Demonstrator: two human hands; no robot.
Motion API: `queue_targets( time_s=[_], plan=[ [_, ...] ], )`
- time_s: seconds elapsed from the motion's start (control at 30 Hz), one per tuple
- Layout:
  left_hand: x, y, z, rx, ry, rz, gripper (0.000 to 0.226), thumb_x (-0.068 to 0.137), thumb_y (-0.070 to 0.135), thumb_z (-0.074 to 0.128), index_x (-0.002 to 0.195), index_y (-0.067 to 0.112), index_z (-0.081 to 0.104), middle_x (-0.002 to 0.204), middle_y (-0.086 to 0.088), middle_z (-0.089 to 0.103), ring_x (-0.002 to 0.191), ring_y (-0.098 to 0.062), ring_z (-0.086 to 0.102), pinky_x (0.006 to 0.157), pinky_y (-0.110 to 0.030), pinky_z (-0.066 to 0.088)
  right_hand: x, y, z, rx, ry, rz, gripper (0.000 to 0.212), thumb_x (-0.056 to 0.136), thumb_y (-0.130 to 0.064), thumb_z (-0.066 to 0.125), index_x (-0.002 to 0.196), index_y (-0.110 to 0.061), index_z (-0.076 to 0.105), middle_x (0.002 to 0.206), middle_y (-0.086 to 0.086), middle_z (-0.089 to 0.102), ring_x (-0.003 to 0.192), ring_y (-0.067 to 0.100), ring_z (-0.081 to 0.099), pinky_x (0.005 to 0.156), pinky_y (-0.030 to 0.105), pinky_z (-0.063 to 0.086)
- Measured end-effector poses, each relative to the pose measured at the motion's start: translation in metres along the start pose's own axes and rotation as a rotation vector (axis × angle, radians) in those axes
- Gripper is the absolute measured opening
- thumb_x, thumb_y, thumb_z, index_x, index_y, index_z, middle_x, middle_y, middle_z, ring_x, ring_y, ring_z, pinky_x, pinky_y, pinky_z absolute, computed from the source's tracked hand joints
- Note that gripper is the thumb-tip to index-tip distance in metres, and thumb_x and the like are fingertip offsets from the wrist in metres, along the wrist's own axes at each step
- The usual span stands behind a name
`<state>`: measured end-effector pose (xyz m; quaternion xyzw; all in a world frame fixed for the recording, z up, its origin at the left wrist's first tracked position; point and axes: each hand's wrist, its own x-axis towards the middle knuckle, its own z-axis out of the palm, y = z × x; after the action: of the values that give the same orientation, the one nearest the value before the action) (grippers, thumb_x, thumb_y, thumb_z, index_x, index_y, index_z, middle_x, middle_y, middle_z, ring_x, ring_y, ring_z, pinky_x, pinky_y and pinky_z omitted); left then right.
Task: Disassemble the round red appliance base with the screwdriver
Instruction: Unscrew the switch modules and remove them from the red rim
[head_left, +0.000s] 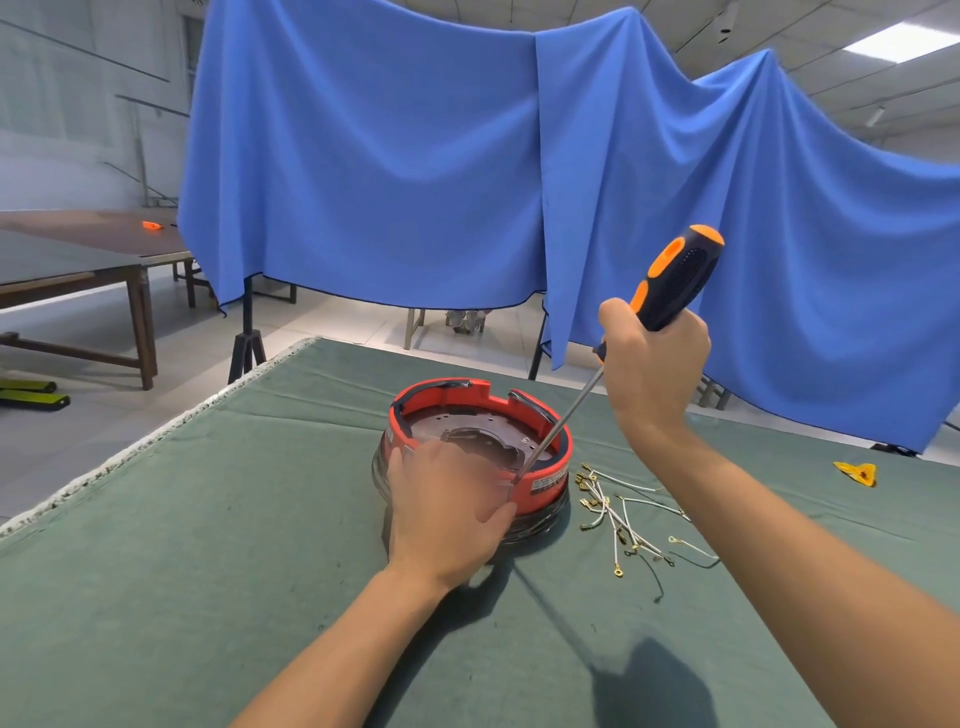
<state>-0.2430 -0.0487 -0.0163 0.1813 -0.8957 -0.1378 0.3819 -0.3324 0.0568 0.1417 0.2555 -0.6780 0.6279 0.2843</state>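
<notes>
A green cloth (218, 519) covers the table (156, 441), and a blue sheet (363, 171) hangs on stands behind it in a white-tiled room with two brown side tables (78, 260) off to the far left. One round red appliance base (550, 470) sits on the cloth directly under the left hand (447, 514), which curls over its near rim and grips it. A white label on the red side just right of that hand carries print too small to read. The right hand (652, 364), raised beyond the base, clenches the black-and-orange handle of one screwdriver (675, 280); its shaft slants down to the rim beside the left thumb. A loose bunch of white wires (618, 514) with brass terminals lies below the right forearm. One small yellow scrap (857, 473) lies far right.
</notes>
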Motion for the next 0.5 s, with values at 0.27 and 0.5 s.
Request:
queue_targets(
  time_s=[0.27, 0.5],
  plan=[
    [-0.001, -0.001, 0.001, 0.010, -0.007, 0.000, 0.043, 0.076, 0.057, 0.059, 0.106, 0.026, 0.062, 0.107, 0.007, 0.056, 0.117, -0.020, 0.042, 0.111, -0.051, 0.014, -0.004, 0.005, 0.000, 0.062, 0.046, 0.051, 0.028, 0.064, -0.026, 0.055, 0.046, -0.025, 0.034, 0.043, -0.011, 0.031, 0.052, 0.022, 0.040, 0.052, 0.043, 0.045],
    [0.000, -0.001, 0.000, 0.009, -0.022, -0.005, 0.044, 0.076, 0.059, 0.056, 0.107, 0.028, 0.060, 0.108, 0.008, 0.054, 0.118, -0.018, 0.039, 0.111, -0.052, 0.012, 0.005, 0.033, -0.006, 0.104, 0.230, 0.320, 0.020, 0.064, -0.029, 0.057, 0.052, -0.023, 0.042, 0.037, -0.012, 0.043, 0.038, 0.008, 0.043, 0.052, 0.027, 0.036]
  ],
)
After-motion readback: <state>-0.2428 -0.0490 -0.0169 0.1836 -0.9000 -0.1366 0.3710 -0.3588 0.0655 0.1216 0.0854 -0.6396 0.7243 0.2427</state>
